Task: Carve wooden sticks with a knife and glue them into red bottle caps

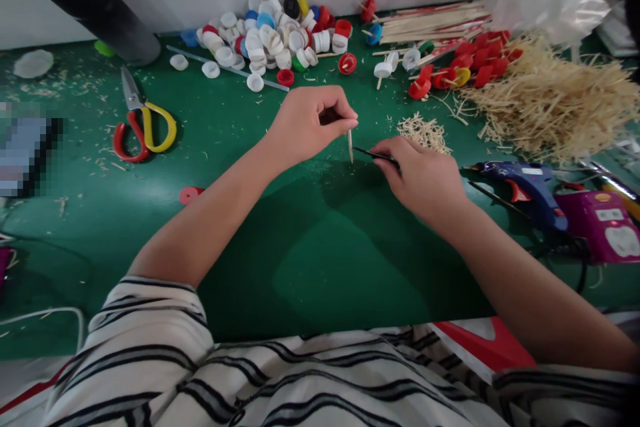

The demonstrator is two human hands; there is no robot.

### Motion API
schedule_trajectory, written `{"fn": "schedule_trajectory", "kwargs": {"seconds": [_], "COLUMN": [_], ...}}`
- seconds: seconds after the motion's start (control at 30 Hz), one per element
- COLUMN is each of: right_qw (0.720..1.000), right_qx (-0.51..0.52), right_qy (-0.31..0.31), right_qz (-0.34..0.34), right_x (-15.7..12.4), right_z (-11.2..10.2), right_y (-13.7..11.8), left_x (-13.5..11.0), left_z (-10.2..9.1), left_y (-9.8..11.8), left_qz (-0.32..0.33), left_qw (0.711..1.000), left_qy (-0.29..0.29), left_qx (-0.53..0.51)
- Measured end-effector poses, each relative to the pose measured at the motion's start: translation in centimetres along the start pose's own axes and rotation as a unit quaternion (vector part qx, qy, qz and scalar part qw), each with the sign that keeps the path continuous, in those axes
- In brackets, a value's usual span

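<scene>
My left hand (307, 123) is closed in a pinch around the top of a short wooden stick (351, 148), which points down over the green table. In my right hand (430, 177) is a thin black-bladed knife (370, 153), mostly hidden by the fingers. The knife's tip meets the side of the stick, or comes very close to it. Beyond my right hand lies a small heap of wood shavings (423, 131).
Bottle caps (273, 39) are piled along the back of the green table (320, 267). Scissors (145, 117) and a red roll (190, 195) lie left. At right are red caps with sticks (483, 60), wooden sticks (430, 23), straw-like fibres (540, 107) and a blue glue gun (530, 187).
</scene>
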State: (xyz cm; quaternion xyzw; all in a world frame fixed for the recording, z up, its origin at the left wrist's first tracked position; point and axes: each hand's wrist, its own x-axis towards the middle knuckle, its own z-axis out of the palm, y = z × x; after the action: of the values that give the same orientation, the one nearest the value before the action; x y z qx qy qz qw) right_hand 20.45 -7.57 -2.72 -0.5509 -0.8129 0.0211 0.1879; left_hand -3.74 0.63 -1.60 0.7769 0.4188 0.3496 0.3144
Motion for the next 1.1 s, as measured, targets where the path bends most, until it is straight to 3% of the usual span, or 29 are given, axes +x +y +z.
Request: {"fn": "schedule_trajectory", "kwargs": {"seconds": [0.17, 0.4, 0.6, 0.9, 1.1], "right_qw": [0.999, 0.998, 0.997, 0.997, 0.99], "right_qx": [-0.013, -0.019, -0.017, 0.009, -0.064], "right_qy": [-0.035, -0.004, 0.008, 0.006, -0.029], "right_qz": [0.007, -0.062, -0.079, -0.08, -0.119], "right_x": [0.4, 2.0, 3.4, 2.9, 1.5], "right_z": [0.0, -0.6, 0.7, 1.6, 1.8], "right_y": [-0.1, -0.3, 0.3, 0.8, 0.9], "left_x": [0.2, 0.6, 0.7, 0.9, 0.8], "left_z": [-0.6, -0.8, -0.4, 0.1, 0.2], "left_y": [-0.4, -0.5, -0.2, -0.7, -1.1], "left_qz": [0.01, 0.006, -0.02, -0.022, -0.012], "left_qw": [1.0, 0.999, 0.997, 0.998, 0.996], "left_qy": [0.006, -0.012, -0.024, -0.01, 0.01], "left_qx": [-0.006, -0.029, -0.066, -0.057, -0.084]}}
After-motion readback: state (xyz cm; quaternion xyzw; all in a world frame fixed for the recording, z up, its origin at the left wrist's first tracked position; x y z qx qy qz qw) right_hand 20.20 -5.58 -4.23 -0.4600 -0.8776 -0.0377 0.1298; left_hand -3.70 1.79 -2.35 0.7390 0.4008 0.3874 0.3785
